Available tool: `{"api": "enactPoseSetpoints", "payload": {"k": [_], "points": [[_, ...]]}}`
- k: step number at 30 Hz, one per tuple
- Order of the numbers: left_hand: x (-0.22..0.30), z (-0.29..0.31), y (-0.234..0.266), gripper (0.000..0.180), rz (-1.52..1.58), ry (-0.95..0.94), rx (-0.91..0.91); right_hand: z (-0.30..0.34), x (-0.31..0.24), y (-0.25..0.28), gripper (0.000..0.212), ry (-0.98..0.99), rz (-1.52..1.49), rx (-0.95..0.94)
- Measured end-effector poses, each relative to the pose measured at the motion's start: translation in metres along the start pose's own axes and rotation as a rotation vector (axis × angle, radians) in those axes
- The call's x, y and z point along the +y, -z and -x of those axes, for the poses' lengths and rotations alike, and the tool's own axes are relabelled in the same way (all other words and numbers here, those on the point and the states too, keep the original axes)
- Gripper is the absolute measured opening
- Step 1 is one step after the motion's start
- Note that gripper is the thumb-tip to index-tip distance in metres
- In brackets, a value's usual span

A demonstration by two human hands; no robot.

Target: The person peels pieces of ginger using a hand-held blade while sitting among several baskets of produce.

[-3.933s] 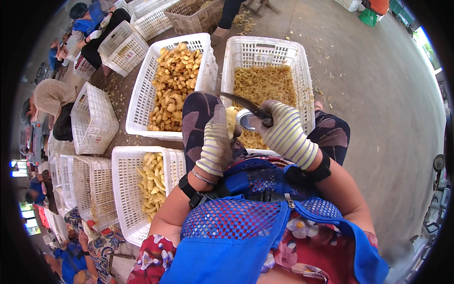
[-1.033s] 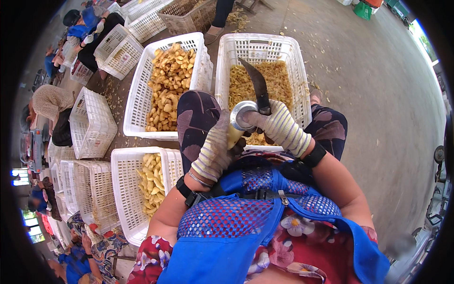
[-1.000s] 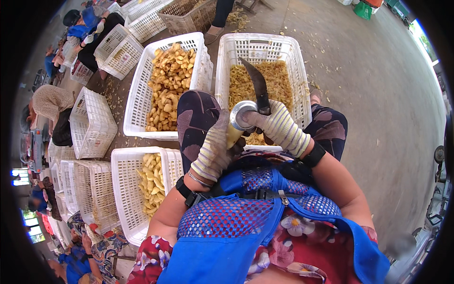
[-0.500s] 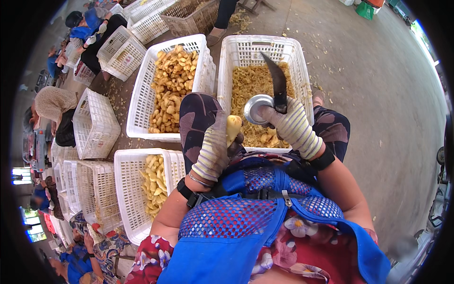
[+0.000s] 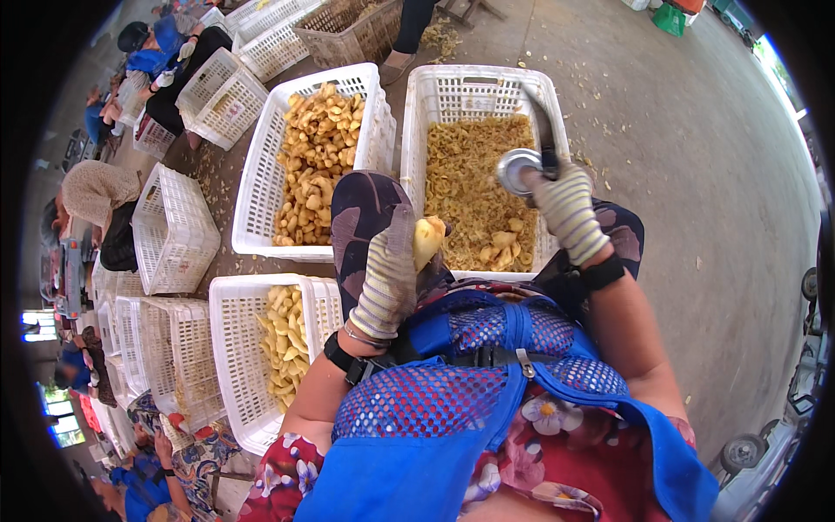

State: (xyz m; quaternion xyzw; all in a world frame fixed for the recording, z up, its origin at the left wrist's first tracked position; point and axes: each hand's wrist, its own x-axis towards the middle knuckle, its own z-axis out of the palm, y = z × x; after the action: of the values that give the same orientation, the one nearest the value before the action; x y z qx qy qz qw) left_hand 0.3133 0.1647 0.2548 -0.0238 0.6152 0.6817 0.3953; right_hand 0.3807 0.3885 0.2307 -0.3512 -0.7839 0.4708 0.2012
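My left hand (image 5: pixel 387 283), in a striped work glove, is closed around a pale yellow piece of ginger (image 5: pixel 427 242) above my knee. Its upper end sticks out past the fingers and shows a brownish tip. My gloved right hand (image 5: pixel 565 209) grips a dark, curved knife (image 5: pixel 546 135), blade pointing up and away. A round, shallow silver metal piece (image 5: pixel 517 170) sits at the same hand's thumb; how it is held is hidden. Both hands are apart, on either side of a white crate (image 5: pixel 484 78) between my legs, which holds peelings (image 5: pixel 478 174) and several ginger pieces (image 5: pixel 502 250).
To the left, one white crate (image 5: pixel 252 187) holds brownish unpeeled ginger (image 5: pixel 320 165). A nearer crate (image 5: pixel 239 365) contains pale peeled pieces (image 5: pixel 285 339). More crates (image 5: pixel 174 228) and seated co-workers (image 5: pixel 156 52) are farther left. Scraps lie on the concrete floor (image 5: pixel 696 217).
My right hand has moved right, away from the ginger, carrying the knife and round metal piece; the blade is blurred. My left hand keeps the ginger in nearly the same place.
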Motion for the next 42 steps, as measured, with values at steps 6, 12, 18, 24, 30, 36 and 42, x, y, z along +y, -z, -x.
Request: {"api": "enactPoseSetpoints", "payload": {"k": [6, 12, 18, 24, 30, 36, 42], "points": [[-0.004, -0.007, 0.002, 0.066, -0.046, -0.101, 0.013, 0.042, -0.046, -0.001, 0.028, -0.007, -0.281, -0.306], [-0.036, -0.04, 0.032, 0.058, -0.313, -0.492, -0.047, 0.055, -0.063, -0.013, 0.032, 0.254, -0.069, -0.395], [-0.024, -0.021, 0.005, 0.058, -0.156, -0.337, -0.062, 0.042, -0.042, -0.015, 0.03, 0.185, -0.049, -0.373], [-0.021, -0.015, 0.012, 0.057, -0.122, -0.348, -0.026, 0.008, -0.014, 0.009, 0.029, -0.002, 0.084, -0.083], [-0.025, -0.02, 0.025, 0.055, -0.214, -0.464, -0.037, 0.045, -0.048, -0.003, 0.032, 0.079, -0.204, -0.304], [-0.027, -0.02, 0.023, 0.051, -0.342, -0.47, 0.019, 0.04, -0.053, -0.017, 0.034, 0.227, 0.001, -0.378], [-0.022, -0.016, 0.02, 0.054, -0.309, -0.553, -0.05, 0.01, -0.012, -0.008, 0.03, 0.056, 0.065, -0.195]]}}
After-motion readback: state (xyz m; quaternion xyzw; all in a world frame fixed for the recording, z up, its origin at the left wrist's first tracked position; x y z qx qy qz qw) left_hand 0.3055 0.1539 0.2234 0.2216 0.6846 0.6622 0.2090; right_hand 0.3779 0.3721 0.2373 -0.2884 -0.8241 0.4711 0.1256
